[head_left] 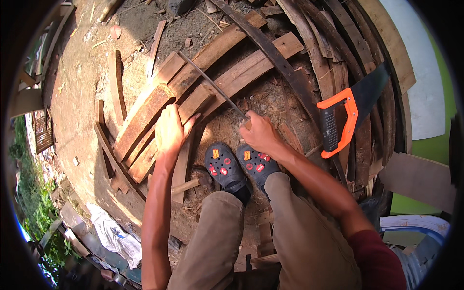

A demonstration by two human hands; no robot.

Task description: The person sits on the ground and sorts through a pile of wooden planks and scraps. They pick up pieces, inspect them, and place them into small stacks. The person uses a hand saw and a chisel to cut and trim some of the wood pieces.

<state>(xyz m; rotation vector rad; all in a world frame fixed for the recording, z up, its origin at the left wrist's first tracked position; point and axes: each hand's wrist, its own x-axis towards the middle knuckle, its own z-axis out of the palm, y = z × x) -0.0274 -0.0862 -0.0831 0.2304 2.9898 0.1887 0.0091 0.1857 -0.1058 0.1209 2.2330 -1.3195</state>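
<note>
My left hand (170,129) grips a short wooden board (195,103), its fingers curled over the wood and the thumb out along the right side. My right hand (261,133) is closed round the near end of a long, thin metal bar (212,83). The bar slants up and to the left, across the boards, and its exact kind is unclear. Beside the left hand lies a thicker brown wooden block (145,115). Longer wooden planks (253,66) run beneath the bar and off to the upper right.
A handsaw (345,121) with an orange and black handle rests on stacked timber (362,159) at the right. My dark clogs (224,164) stand just below the hands. Loose wood strips (116,87) lie on the ground at left, and a white sack (116,237) lower left.
</note>
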